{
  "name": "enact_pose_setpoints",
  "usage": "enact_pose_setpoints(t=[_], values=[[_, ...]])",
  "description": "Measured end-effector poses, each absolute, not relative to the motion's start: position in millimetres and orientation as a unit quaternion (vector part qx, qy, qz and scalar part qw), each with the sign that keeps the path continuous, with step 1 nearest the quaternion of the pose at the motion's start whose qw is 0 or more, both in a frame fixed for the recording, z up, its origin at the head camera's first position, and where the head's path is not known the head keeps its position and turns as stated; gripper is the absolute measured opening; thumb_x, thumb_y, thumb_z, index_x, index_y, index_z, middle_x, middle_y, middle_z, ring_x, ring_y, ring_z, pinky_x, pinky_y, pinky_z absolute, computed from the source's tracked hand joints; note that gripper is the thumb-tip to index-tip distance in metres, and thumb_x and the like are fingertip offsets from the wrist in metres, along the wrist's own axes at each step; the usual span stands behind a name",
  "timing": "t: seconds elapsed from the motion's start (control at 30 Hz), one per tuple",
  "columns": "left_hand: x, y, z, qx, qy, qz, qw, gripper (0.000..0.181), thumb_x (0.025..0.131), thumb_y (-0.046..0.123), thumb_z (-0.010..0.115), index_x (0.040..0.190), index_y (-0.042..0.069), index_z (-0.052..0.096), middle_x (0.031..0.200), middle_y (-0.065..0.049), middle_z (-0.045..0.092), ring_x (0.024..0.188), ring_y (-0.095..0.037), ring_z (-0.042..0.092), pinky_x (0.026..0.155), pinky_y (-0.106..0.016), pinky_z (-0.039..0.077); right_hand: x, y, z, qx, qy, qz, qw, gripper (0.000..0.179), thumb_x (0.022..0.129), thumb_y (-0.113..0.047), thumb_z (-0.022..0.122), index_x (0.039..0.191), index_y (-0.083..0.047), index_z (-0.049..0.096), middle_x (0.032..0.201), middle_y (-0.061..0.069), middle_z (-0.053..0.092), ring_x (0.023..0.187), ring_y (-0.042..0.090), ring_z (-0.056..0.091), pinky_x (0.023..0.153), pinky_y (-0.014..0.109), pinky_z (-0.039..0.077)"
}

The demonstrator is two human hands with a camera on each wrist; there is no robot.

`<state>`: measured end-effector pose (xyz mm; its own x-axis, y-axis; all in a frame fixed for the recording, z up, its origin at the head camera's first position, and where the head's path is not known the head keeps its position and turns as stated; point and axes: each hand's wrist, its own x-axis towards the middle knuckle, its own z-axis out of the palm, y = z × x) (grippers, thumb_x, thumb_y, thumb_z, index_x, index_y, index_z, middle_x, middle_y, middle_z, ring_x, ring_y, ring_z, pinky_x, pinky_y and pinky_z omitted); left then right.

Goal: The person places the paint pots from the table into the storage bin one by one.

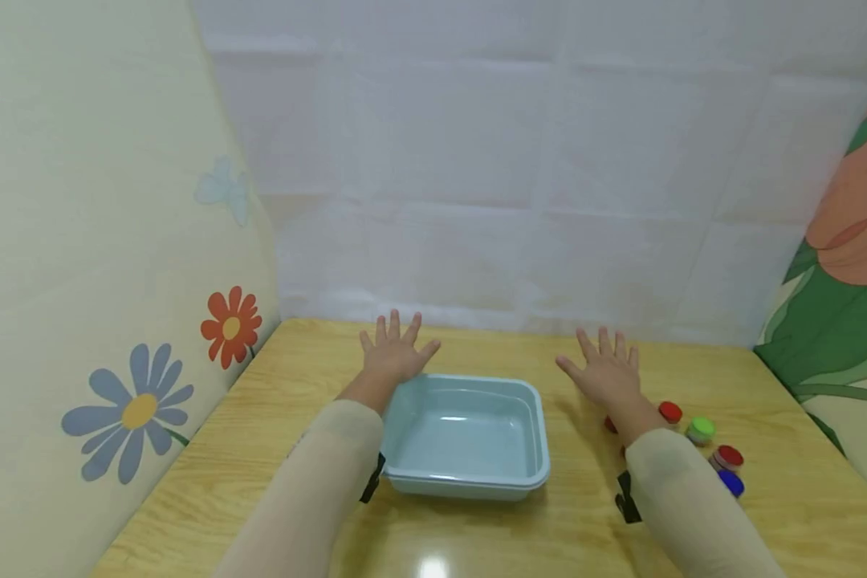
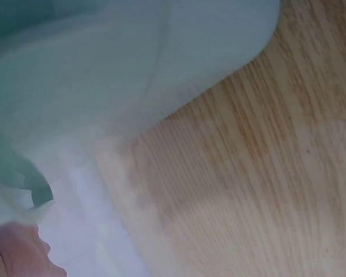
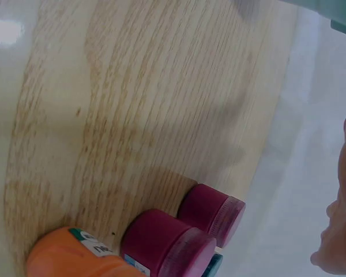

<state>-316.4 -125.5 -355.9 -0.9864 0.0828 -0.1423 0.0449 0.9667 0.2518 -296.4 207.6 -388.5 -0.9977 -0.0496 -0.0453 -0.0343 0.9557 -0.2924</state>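
A pale blue-green plastic basin (image 1: pixel 470 482) stands on the table, and nothing lies in it. My left hand (image 1: pixel 393 355) is spread flat over its far left corner, palm down, holding nothing. In the left wrist view the basin's outer wall (image 2: pixel 104 75) fills the upper left, with part of that hand (image 2: pixel 24 254) at the bottom corner. To the basin's right, my right hand (image 1: pixel 607 373) is also spread and holds nothing. Beside its forearm are several small jars, including a red-lidded jar (image 1: pixel 669 413) and a green-lidded one (image 1: pixel 701 430); the forearm partly hides others.
Nearer me on the right are another red-lidded jar (image 1: pixel 727 458) and a blue-lidded jar (image 1: pixel 730 482). The right wrist view shows an orange jar (image 3: pixel 75 257) and dark red jars (image 3: pixel 161 242). White cloth (image 1: pixel 433 201) hangs behind the wooden table (image 1: pixel 274 417), with flower-patterned cloth at both sides.
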Motion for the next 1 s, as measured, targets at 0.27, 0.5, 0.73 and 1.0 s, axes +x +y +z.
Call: enact_pose_setpoints(t=[0.27, 0.5, 0.73, 1.0], values=[[-317, -127, -362, 0.033, 0.988, 0.134, 0.070, 0.076, 0.099, 0.063, 0.027, 0.159, 0.024, 0.003, 0.164, -0.018, -0.011, 0.151, -0.039, -0.012, 0.118, -0.066, -0.007, -295, 210, -392, -0.017, 0.989, -0.146, 0.026, 0.089, 0.095, -0.072, 0.025, 0.158, -0.011, 0.008, 0.161, 0.029, -0.006, 0.146, 0.052, -0.012, 0.115, 0.069, -0.008], [-313, -147, -358, 0.066, 0.981, 0.178, 0.048, 0.075, 0.101, 0.058, 0.025, 0.159, 0.018, 0.001, 0.163, -0.024, -0.007, 0.150, -0.045, -0.006, 0.120, -0.064, 0.002, -289, 223, -391, -0.023, 0.986, -0.163, -0.033, 0.087, 0.097, -0.068, 0.027, 0.157, -0.007, 0.013, 0.160, 0.033, 0.002, 0.146, 0.054, -0.002, 0.116, 0.070, 0.001], [-282, -176, -359, 0.113, 0.936, 0.331, 0.050, 0.075, 0.104, 0.050, 0.029, 0.157, 0.007, -0.003, 0.162, -0.028, -0.006, 0.148, -0.050, -0.008, 0.116, -0.068, 0.001, -264, 248, -387, -0.029, 0.964, -0.252, -0.077, 0.079, 0.102, -0.055, 0.035, 0.152, 0.005, 0.022, 0.156, 0.035, 0.017, 0.143, 0.054, 0.016, 0.114, 0.069, 0.016], [-237, -194, -380, 0.093, 0.884, 0.453, 0.061, 0.072, 0.105, 0.045, 0.035, 0.159, 0.015, -0.003, 0.166, -0.013, -0.002, 0.151, -0.041, 0.001, 0.120, -0.062, 0.007, -233, 277, -387, 0.033, 0.934, -0.352, -0.043, 0.080, 0.100, -0.055, 0.040, 0.156, -0.003, 0.015, 0.156, 0.035, 0.015, 0.138, 0.058, 0.022, 0.106, 0.073, 0.027]])
